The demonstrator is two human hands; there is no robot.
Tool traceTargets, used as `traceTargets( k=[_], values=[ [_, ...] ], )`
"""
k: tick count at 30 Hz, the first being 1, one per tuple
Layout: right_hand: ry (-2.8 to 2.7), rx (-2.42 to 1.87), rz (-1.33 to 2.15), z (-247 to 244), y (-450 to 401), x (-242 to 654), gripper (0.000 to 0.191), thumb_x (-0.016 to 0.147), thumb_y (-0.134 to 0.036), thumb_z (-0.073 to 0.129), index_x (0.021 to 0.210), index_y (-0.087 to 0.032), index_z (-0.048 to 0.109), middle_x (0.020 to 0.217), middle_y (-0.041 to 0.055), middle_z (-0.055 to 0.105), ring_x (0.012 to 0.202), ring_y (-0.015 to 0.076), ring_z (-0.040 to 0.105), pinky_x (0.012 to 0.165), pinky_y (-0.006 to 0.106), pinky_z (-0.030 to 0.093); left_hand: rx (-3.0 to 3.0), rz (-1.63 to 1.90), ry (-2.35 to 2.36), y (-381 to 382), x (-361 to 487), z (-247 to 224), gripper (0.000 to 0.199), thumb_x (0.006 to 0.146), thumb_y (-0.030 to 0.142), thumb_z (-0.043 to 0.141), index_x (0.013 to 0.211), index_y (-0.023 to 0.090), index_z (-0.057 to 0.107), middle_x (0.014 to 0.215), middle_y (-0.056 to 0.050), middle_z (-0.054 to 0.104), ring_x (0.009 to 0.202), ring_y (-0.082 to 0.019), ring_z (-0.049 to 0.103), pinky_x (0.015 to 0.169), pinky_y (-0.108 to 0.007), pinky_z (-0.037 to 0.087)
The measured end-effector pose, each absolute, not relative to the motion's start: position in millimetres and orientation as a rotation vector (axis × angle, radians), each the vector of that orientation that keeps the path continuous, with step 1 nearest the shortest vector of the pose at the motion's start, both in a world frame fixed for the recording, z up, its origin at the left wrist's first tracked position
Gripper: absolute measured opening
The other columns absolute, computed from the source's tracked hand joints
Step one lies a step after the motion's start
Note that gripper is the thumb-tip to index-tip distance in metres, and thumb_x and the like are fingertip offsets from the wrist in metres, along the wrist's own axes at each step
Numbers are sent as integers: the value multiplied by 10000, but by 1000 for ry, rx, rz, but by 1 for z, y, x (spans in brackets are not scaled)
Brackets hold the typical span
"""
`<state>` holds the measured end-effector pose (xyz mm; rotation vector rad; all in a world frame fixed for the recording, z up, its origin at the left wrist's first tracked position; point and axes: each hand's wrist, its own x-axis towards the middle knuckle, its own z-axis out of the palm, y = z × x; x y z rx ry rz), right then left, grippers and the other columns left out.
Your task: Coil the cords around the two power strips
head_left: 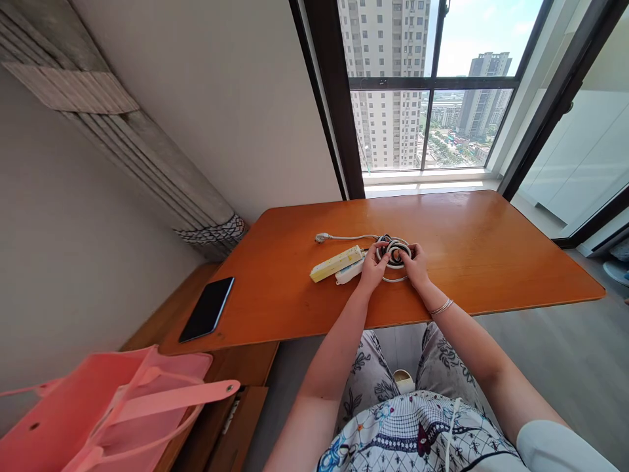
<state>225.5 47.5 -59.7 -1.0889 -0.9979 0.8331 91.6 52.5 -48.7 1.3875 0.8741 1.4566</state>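
Observation:
A coiled power cord, with white and dark loops, lies on the orange-brown table between both hands. My left hand grips the left side of the coil, thumb and fingers closed on it. On the right side, my right hand has its fingers closed round the loops too. A white plug on a stretch of white cord points left from the coil. Just left of my left hand lie a yellowish power strip and a white power strip, side by side and partly hidden by that hand.
A dark tablet rests at the table's left end. A pink bag with handles stands on a wooden surface at lower left. Behind the table is a window; a grey curtain hangs at the left.

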Motion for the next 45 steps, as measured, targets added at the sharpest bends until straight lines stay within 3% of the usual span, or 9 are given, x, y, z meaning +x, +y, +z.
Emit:
traceTargets(
  k=[7, 11, 15, 22, 28, 31, 35, 41, 45],
  values=[
    [-1007, -1100, 845, -60, 46, 224, 388, 660, -491, 740, 808, -222, 503, 742, -37, 567, 698, 149, 526, 668, 290, 446, 1789, 1383, 1206, 45, 93, -52, 223, 743, 133, 673, 953, 206, 654, 941, -45, 644, 896, -211, 604, 863, -353, 491],
    [-1052, -1122, 807, -62, 47, 224, 336, 665, -432, 717, 809, -227, 493, 720, -48, 545, 667, 145, 511, 646, 287, 437, 1914, 1425, 1362, 40, 96, -53, 297, 722, 43, 595, 962, 213, 637, 946, -57, 634, 938, -234, 604, 892, -387, 497],
    [-1097, -1102, 777, -63, 46, 225, 320, 708, -448, 701, 855, -216, 537, 758, -21, 583, 698, 158, 536, 680, 303, 460, 1810, 1560, 1305, 42, 97, -56, 350, 761, 93, 604, 1085, 223, 580, 987, -54, 634, 923, -212, 621, 887, -377, 520],
    [-1107, -1172, 714, -75, 55, 226, 437, 815, -562, 617, 1043, -189, 596, 1051, 93, 648, 947, 210, 597, 886, 377, 500, 1541, 1704, 967, 45, 102, -61, 455, 874, 313, 634, 1253, 233, 396, 1148, -96, 634, 846, -170, 709, 827, -351, 580],
    [-1222, -1104, 479, -59, 40, 227, 344, 900, -535, 542, 970, -231, 687, 1112, 105, 631, 1127, 258, 559, 1048, 453, 428, 1819, 1738, 969, 36, 101, -62, 452, 932, 361, 582, 1315, 229, 383, 1236, -150, 652, 965, -221, 730, 824, -381, 598],
    [-1274, -931, 552, -49, 30, 227, 394, 923, -581, 496, 992, -241, 682, 1068, 89, 668, 1068, 255, 606, 1004, 440, 465, 2102, 1658, 1017, 33, 98, -62, 420, 949, 303, 530, 1347, 225, 421, 1222, -134, 679, 1040, -235, 708, 868, -403, 591],
    [-1169, -847, 788, -44, 28, 229, 505, 805, -690, 603, 1014, -232, 633, 1022, 78, 695, 962, 256, 652, 922, 428, 518, 2440, 1407, 1102, 29, 98, -60, 434, 946, 216, 468, 1380, 213, 469, 1250, -127, 676, 1057, -236, 687, 905, -406, 572],
    [-1130, -925, 911, -25, 23, 231, 586, 611, -456, 845, 1090, -224, 601, 1041, 62, 701, 1032, 259, 650, 983, 421, 493, 2691, 1091, 1085, 19, 104, -50, 539, 829, 208, 575, 1365, 170, 525, 1313, -174, 624, 1159, -331, 637, 915, -465, 557],
    [-1118, -941, 977, -8, 18, 238, 416, 624, -307, 794, 993, -231, 620, 929, 13, 680, 908, 213, 643, 896, 382, 518, 2685, 1067, 934, 13, 104, -44, 502, 741, 258, 656, 1233, 177, 593, 1389, -180, 559, 1174, -336, 623, 924, -468, 554]
  ],
)
